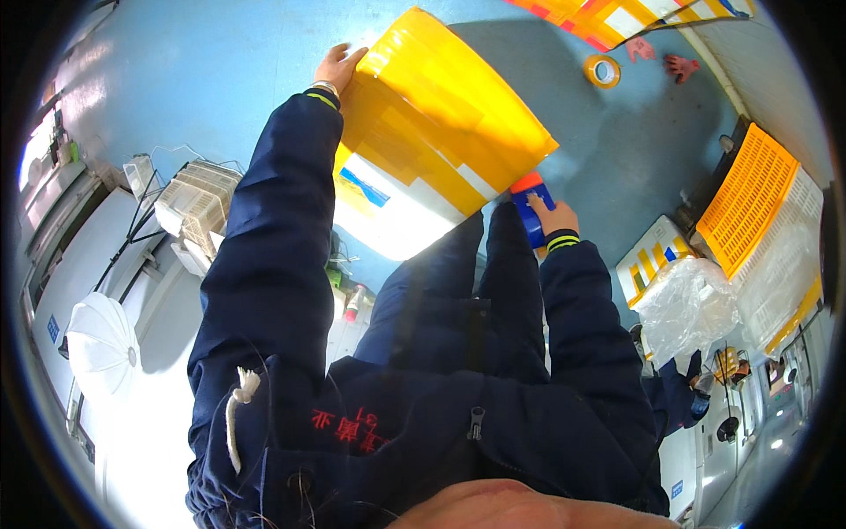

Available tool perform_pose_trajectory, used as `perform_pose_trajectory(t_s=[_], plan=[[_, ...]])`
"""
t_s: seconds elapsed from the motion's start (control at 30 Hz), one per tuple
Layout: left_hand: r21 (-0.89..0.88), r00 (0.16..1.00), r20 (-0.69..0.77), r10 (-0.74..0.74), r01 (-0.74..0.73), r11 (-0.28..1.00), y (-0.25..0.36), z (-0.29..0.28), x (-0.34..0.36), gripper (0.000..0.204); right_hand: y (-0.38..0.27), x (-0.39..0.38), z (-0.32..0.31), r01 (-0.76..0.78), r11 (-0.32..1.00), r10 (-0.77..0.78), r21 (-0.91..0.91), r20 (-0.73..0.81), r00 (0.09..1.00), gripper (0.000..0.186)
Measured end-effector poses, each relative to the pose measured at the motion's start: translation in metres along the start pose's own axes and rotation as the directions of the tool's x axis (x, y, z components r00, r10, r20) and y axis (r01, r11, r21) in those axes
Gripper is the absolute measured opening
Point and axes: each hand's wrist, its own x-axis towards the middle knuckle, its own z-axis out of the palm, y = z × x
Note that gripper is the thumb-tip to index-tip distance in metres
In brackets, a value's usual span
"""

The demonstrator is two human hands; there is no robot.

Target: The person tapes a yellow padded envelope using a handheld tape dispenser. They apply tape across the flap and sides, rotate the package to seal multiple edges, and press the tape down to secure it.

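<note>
A large box (441,123) wrapped in yellow tape, with a white side and a blue mark, stands tilted on the blue floor in front of me. My left hand (337,66) presses flat against its far left edge. My right hand (552,214) grips a blue and red tape dispenser (530,204) held against the box's lower right corner. Both my arms are in dark blue sleeves with yellow-striped cuffs.
A roll of yellow tape (603,70) and pink gloves (680,65) lie on the floor beyond the box. An orange crate (747,198), a clear plastic bag (692,304) and a small yellow-striped box (652,260) sit at right. White baskets (196,203) stand at left.
</note>
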Motion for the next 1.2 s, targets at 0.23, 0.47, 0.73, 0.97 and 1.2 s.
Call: perform_pose_trajectory(t_s=[0.23,0.47,0.73,0.97,1.2], plan=[[-0.387,0.844,-0.077,0.530,-0.515,0.765,0.088,0.011,-0.136,0.035,0.042,-0.053,-0.030,0.221,0.883,-0.152,0.413,-0.194,0.969,0.044],[-0.629,0.357,0.773,0.524,0.336,0.701,0.142,0.019,-0.258,0.035,-0.001,-0.109,-0.072,0.432,0.515,-0.573,0.741,-0.077,0.816,0.036],[-0.531,0.593,0.763,0.256,0.350,0.772,0.089,-0.017,-0.229,0.028,-0.081,-0.119,-0.054,0.549,0.673,-0.631,0.495,-0.003,0.776,0.046],[-0.470,0.703,0.711,0.005,0.469,0.748,0.018,-0.078,-0.139,0.037,-0.105,-0.140,-0.040,0.394,0.848,-0.452,0.355,0.096,0.887,0.065],[-0.580,0.900,0.380,0.216,0.050,0.813,-0.001,-0.070,-0.069,0.023,-0.168,-0.115,-0.017,0.550,0.814,-0.531,0.185,-0.146,0.835,0.056]])
